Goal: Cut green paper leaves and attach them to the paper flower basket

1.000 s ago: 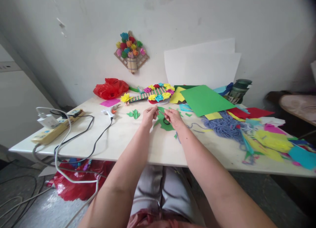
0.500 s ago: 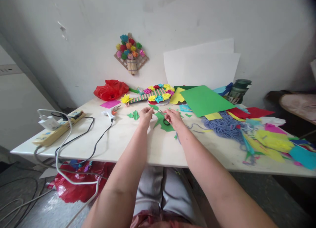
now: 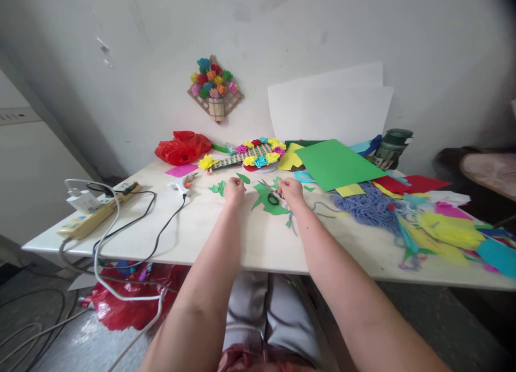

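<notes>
My left hand point(image 3: 234, 191) rests on the white table point(image 3: 226, 237) with its fingers curled and nothing visible in them. A small green paper leaf point(image 3: 243, 178) lies just beyond its fingertips, and folded green leaves point(image 3: 219, 187) lie to its left. My right hand point(image 3: 291, 191) sits knuckles up with curled fingers, beside black-handled scissors point(image 3: 271, 194). The scissors lie on a cut piece of green paper point(image 3: 269, 205) between my hands. A woven strip with paper flowers point(image 3: 250, 152) lies farther back.
A glue gun point(image 3: 180, 184) and its black cord lie left, near a power strip point(image 3: 94, 210) at the table's left edge. Green sheet point(image 3: 334, 162), blue yarn point(image 3: 371, 205) and coloured paper scraps point(image 3: 447, 229) cover the right. A red bag point(image 3: 183, 146) sits at the back.
Both hands held a small green piece above the table; my left hand carried it left and it now lies on the table. Both hands have lowered and drawn apart.
</notes>
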Available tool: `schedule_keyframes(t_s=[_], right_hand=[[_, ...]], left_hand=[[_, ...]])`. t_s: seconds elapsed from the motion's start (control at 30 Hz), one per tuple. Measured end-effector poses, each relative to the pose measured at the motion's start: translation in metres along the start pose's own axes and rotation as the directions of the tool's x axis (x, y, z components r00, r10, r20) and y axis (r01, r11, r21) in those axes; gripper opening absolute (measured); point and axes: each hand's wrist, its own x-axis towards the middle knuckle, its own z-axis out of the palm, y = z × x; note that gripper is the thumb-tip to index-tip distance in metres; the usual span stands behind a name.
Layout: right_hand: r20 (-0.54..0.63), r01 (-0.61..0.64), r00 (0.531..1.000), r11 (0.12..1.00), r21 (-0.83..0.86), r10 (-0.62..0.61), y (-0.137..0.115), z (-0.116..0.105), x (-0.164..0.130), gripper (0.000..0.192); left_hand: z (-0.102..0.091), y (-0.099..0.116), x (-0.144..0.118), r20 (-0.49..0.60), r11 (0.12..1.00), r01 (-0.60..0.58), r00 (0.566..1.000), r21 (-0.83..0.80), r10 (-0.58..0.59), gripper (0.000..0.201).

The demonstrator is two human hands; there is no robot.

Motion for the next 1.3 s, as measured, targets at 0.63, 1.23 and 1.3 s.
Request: schedule_keyframes(t_s=[0.63, 1.23, 1.3], right_hand=[[0.027, 0.049, 0.999, 0.906, -0.421, -0.042, -0.011, -0.006, -0.008, 0.025], [0.284, 0.282, 0.955, 0.536, -0.795, -0.082, -0.026, -0.006, -0.027, 0.033], [0.304, 0.311, 0.947, 0.513, -0.8, -0.1, -0.027, -0.005, -0.031, 0.032]], left_hand=[[0.005, 0.009, -0.016, 0.098, 0.844, -0.183, 0.983, 0.505, 0.154, 0.038], [0.021, -0.004, -0.017, 0.344, 0.673, -0.42, 0.904, 0.608, 0.254, 0.05], [0.021, -0.002, -0.02, 0.323, 0.68, -0.433, 0.9, 0.592, 0.292, 0.045]])
